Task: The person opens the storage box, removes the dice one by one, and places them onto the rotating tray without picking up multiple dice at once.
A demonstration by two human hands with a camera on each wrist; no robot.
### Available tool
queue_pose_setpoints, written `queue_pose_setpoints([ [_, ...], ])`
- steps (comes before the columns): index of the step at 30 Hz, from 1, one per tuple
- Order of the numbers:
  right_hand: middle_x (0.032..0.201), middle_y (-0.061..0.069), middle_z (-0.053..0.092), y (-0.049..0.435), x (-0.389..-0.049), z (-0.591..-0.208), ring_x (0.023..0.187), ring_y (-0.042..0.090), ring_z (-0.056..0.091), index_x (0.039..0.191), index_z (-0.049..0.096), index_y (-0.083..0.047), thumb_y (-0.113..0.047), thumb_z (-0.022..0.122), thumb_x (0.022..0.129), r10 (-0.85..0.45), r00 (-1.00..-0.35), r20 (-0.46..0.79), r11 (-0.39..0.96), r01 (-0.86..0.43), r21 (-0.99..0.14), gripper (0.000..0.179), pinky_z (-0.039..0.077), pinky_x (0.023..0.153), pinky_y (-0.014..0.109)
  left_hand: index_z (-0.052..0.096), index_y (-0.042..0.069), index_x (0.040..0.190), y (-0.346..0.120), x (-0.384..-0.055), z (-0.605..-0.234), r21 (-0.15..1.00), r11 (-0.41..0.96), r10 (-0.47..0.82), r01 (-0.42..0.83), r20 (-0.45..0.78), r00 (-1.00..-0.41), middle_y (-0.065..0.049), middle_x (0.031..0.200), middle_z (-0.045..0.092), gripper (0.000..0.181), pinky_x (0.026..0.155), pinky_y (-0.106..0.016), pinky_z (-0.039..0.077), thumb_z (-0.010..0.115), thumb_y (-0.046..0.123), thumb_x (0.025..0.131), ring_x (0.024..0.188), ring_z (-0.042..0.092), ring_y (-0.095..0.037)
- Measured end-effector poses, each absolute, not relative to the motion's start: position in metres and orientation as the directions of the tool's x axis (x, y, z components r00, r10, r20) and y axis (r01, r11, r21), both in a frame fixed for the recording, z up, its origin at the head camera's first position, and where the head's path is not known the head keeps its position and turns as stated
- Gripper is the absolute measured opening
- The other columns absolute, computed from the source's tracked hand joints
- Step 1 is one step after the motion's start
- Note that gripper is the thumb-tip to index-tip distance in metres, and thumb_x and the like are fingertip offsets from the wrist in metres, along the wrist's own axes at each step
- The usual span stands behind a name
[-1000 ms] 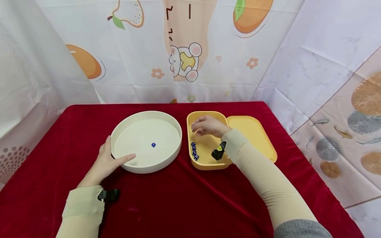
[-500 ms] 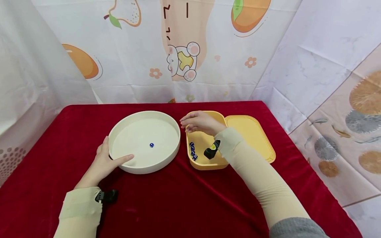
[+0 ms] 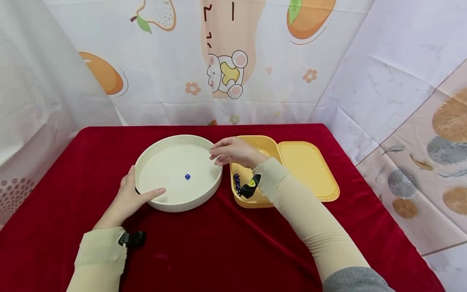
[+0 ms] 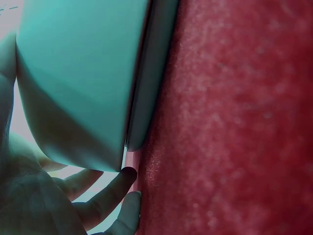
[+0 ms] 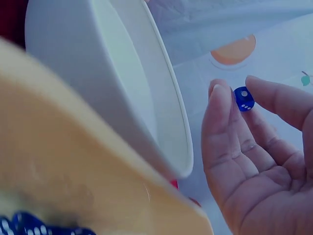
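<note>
My left hand (image 3: pixel 127 199) grips the near-left side of a round white tray (image 3: pixel 168 162), thumb over the rim. In the left wrist view its fingers (image 4: pixel 100 203) curl at the tray's lower edge. One blue die (image 3: pixel 187 177) lies inside the tray. Between thumb and fingertips my right hand (image 3: pixel 236 152) pinches another blue die (image 5: pixel 243 99), seen in the right wrist view with white pips. That hand hovers between the tray's right rim and a yellow box (image 3: pixel 255 204). Several blue dice (image 3: pixel 237 181) sit in a row along the box's left wall.
A yellow lid (image 3: pixel 310 172) lies on the table just right of the box. Dark red cloth (image 3: pixel 204 247) covers the table. Printed white curtains (image 3: pixel 160 81) hang behind and at both sides.
My right hand has moved left from inside the yellow box, over its left wall, to the tray's right rim, carrying the die. My left hand keeps its hold on the tray.
</note>
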State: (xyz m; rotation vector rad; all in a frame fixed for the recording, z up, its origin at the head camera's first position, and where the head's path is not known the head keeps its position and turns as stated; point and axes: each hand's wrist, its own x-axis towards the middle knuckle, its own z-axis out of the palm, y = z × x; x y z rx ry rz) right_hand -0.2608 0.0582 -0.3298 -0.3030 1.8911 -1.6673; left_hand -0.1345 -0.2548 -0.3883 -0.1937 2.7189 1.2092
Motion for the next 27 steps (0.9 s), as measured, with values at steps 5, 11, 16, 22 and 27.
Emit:
queue_pose_setpoints([
  [5,0.105,0.021,0.071,0.048,-0.257,-0.331,0.068,0.015,0.069,0.122,0.062,0.007,-0.006,0.059,0.098,-0.561,-0.785,-0.264,0.174,0.201,-0.964,0.027,0.061,0.073,0.029,-0.024,0.011,0.154,-0.254,-0.135,-0.388,0.727,0.663,-0.052,-0.178,-0.192,-0.98,-0.032,0.161,-0.011,0.129,0.112,-0.072,0.021,0.071,0.061,0.082,0.147,0.005,-0.052],
  [11,0.1,0.019,0.072,0.036,-0.253,-0.33,0.067,0.016,0.068,0.114,0.065,0.003,-0.007,0.063,0.096,-0.587,-0.765,-0.265,0.189,0.188,-0.964,0.021,0.061,0.076,0.032,-0.024,0.011,0.154,-0.254,-0.135,-0.389,0.732,0.66,-0.05,-0.17,-0.183,-0.982,-0.031,0.161,-0.011,0.129,0.111,-0.072,0.021,0.071,0.061,0.082,0.148,0.004,-0.052],
  [16,0.106,0.023,0.071,0.026,-0.249,-0.331,0.067,0.017,0.068,0.115,0.065,0.003,-0.008,0.064,0.096,-0.595,-0.754,-0.279,0.212,0.188,-0.959,0.023,0.061,0.075,0.032,-0.024,0.01,0.154,-0.255,-0.135,-0.389,0.731,0.66,-0.051,-0.172,-0.185,-0.981,-0.031,0.161,-0.011,0.13,0.111,-0.072,0.022,0.071,0.061,0.082,0.147,0.004,-0.052],
  [22,0.102,0.017,0.072,0.013,-0.242,-0.333,0.067,0.017,0.068,0.117,0.064,0.002,-0.01,0.065,0.096,-0.607,-0.732,-0.31,0.243,0.2,-0.949,0.025,0.061,0.076,0.031,-0.024,0.008,0.154,-0.255,-0.134,-0.388,0.728,0.66,-0.055,-0.183,-0.197,-0.979,-0.032,0.16,-0.011,0.13,0.111,-0.073,0.022,0.071,0.061,0.082,0.147,0.004,-0.053],
  [27,0.107,0.022,0.071,0.004,-0.237,-0.336,0.067,0.016,0.067,0.116,0.063,0.002,-0.011,0.064,0.096,-0.622,-0.714,-0.323,0.249,0.21,-0.945,0.024,0.061,0.075,0.03,-0.024,0.007,0.154,-0.254,-0.134,-0.388,0.723,0.666,-0.056,-0.183,-0.195,-0.979,-0.033,0.16,-0.01,0.131,0.111,-0.072,0.022,0.071,0.062,0.082,0.146,0.006,-0.054],
])
